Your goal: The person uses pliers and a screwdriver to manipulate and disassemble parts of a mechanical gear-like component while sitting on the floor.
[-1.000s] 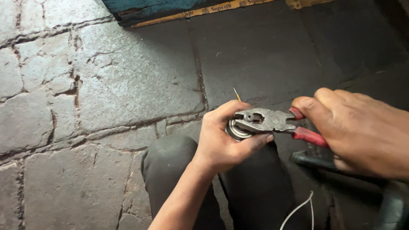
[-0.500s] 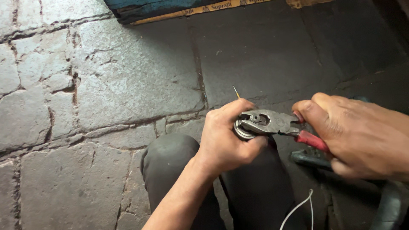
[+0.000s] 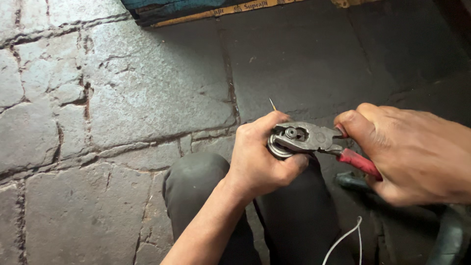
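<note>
Since a sec ago both hands have slid a bit to the right and up over the knee; pliers' head now sits squarer on the part, otherwise same grip. Left hand is curled tight round a small round metal part, thumb side up, w/ a thin wire end poking out above the knuckles. Right hand is closed on the red-handled pliers, thumb pressed near the pivot; plier head lies across the part's top, tips hidden behind the left fingers, so can't tell what they bite.

Progress, as a guess: the part is gripped and being worked w/ the pliers, mid-job; nothing looks finished or set down yet.

Room: everything sits over the dark trouser knee, clear of the stone floor. Plenty of bare paving to the left and ahead. Tighter on the right: a dark tube and a white cord lie just below the right hand.
</note>
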